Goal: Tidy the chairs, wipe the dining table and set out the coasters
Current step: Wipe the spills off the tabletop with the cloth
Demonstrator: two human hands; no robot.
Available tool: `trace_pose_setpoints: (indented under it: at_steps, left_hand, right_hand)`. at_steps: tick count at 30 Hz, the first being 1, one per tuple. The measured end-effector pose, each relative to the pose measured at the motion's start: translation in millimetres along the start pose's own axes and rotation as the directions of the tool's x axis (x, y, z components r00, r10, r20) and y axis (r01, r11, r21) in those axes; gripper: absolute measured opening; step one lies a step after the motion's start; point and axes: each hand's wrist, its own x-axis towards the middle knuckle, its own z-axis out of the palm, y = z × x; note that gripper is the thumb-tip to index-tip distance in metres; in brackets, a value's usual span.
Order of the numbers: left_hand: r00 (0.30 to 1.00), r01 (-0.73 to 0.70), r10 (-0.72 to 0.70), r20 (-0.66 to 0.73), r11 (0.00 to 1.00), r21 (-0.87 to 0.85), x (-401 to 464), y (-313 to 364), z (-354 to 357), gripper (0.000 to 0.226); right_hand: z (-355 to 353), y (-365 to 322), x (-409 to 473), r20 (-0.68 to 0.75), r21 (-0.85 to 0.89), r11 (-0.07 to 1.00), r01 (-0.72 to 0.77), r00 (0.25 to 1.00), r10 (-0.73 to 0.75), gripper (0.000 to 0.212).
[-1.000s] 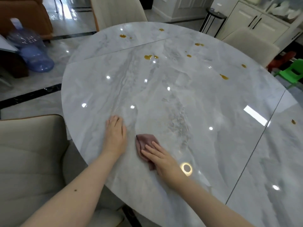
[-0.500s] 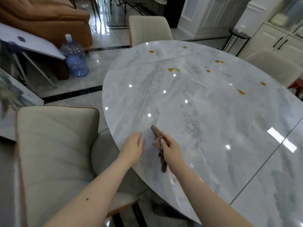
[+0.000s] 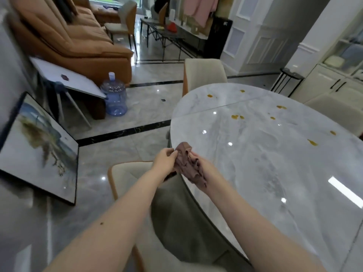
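A crumpled brown cloth point(image 3: 186, 163) hangs in the air at the left edge of the round grey marble table point(image 3: 275, 163). My left hand point(image 3: 164, 160) pinches its upper left corner. My right hand point(image 3: 204, 169) grips its right side. Several amber spills point(image 3: 312, 142) dot the far half of the tabletop. A cream chair point(image 3: 129, 179) stands below my arms, tucked near the table's edge. A second cream chair point(image 3: 204, 72) stands at the table's far side, and a third point(image 3: 337, 112) at the right.
A framed picture point(image 3: 39, 150) leans on the floor at left. A blue water jug point(image 3: 115, 97) and a tilted white board point(image 3: 68, 78) stand before an orange sofa point(image 3: 68, 36). A small black side table point(image 3: 290, 78) and white cabinets point(image 3: 334, 85) are at the right.
My right hand lifted the cloth off the tabletop, and my left hand left the table and took hold of the cloth's corner. The view swung left and up.
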Motion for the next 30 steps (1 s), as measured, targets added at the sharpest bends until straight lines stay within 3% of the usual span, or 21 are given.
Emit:
trace_pose_setpoints:
  at_steps: [7,18,24,30]
  left_hand:
    - [0.999,0.025,-0.027,-0.022,0.997,-0.067,46,36,-112,0.043]
    - [1.0,0.008,-0.009,-0.021,1.0,-0.023,170,72,-152,0.033]
    - [0.999,-0.036,0.034,0.027,0.997,0.073,232,100,-149,0.023]
    - [0.986,-0.05,0.026,0.163,0.988,0.145,298,118,-116,0.032]
  right_hand:
    - [113,4,47,-0.031,0.063,0.997,-0.037,0.999,0.039,0.049]
    - [146,-31,163,-0.024,0.142,0.99,-0.011,1.0,0.014,0.065]
    - [151,-66,208,-0.119,0.188,0.982,-0.007,0.992,0.03,0.038]
    - [132,-96,250,-0.188,0.309,0.949,0.055,0.982,0.004,0.034]
